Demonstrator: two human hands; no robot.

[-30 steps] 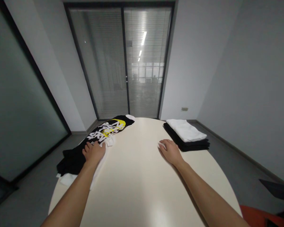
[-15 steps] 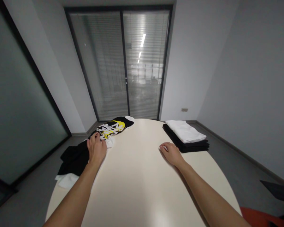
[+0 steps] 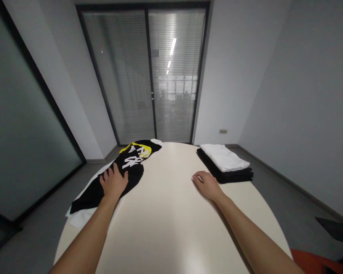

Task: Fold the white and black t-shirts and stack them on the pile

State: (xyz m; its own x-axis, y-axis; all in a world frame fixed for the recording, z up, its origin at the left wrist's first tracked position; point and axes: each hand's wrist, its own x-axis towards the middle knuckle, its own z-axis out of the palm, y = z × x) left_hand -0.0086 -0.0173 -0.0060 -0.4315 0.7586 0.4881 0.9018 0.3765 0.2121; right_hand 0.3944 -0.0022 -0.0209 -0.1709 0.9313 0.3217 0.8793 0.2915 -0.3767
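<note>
My left hand (image 3: pixel 113 182) lies on a black T-shirt (image 3: pixel 134 176) with its fingers spread, pressing the cloth to the table. A yellow and white print shows on the shirt's far part, partly under a fold. White cloth (image 3: pixel 81 217) sticks out below the black shirt along its near and left edges; whether it is a separate garment I cannot tell. My right hand (image 3: pixel 208 185) rests on the tabletop, fingers loosely curled in and nothing visible in them. It is just left of a folded stack, a white folded garment (image 3: pixel 224 158) on top of black folded garments (image 3: pixel 236 176).
The pale round-edged table (image 3: pixel 165 220) carries both piles. Beyond it stands a glass door (image 3: pixel 174 76) with blinds. A frosted glass panel (image 3: pixel 23 125) is on the left. At the lower right, a red seat (image 3: pixel 317 262) shows beside the table.
The black cloth under my left hand has been spread flatter and toward the right, covering part of the print. My left fingers have opened out. My right hand has stayed still.
</note>
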